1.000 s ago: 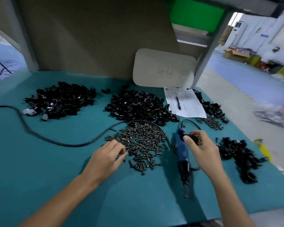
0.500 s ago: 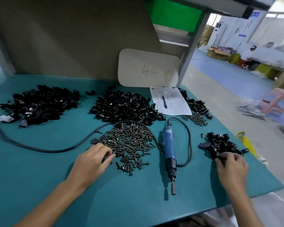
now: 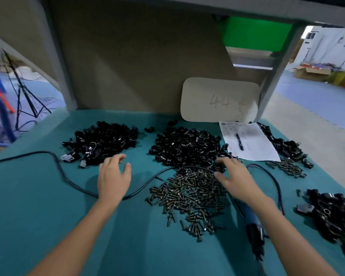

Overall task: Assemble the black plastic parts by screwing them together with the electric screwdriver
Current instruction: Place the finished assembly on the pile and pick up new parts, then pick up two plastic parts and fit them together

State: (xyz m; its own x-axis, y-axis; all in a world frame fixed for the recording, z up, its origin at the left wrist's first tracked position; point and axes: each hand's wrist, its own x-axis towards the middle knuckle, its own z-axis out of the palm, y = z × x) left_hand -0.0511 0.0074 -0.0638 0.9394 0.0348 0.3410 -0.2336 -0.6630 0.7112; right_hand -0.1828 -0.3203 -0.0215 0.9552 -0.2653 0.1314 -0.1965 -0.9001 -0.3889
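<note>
Blur softens both hands, so fine detail at the fingertips is hard to read. Electric screwdriver (image 3: 251, 218) lies on the teal worktop (image 3: 28, 206) with only its blue body and dark nose showing; the right forearm crosses over its upper end and hides it. Its black cable (image 3: 68, 177) loops across the worktop, passes under the left wrist and runs off the left edge of the view.

Black plastic parts lie in 4 heaps: a left heap (image 3: 102, 142), a middle heap (image 3: 185, 144), a far-right heap (image 3: 283, 145) partly covered by a paper sheet (image 3: 253, 144) with a pen (image 3: 239, 142) on it, and a near-right heap (image 3: 333, 216) cut off by the frame edge. Single parts in the heaps cannot be told apart.

The left hand (image 3: 114, 176) hovers with fingers spread wide, just in front of the left heap, touching nothing. The right hand (image 3: 235, 176) reaches to the near edge of the middle heap, fingers loosely spread and thumb held apart; its fingertips meet the dark parts there. A screw pile (image 3: 191, 198) lies between the hands, just beside the right thumb. The screwdriver sits behind the right hand, below the forearm.

A card (image 3: 219, 100) marked 44 leans against the back wall, and a smaller scatter of screws (image 3: 289, 168) lies beyond the paper.
</note>
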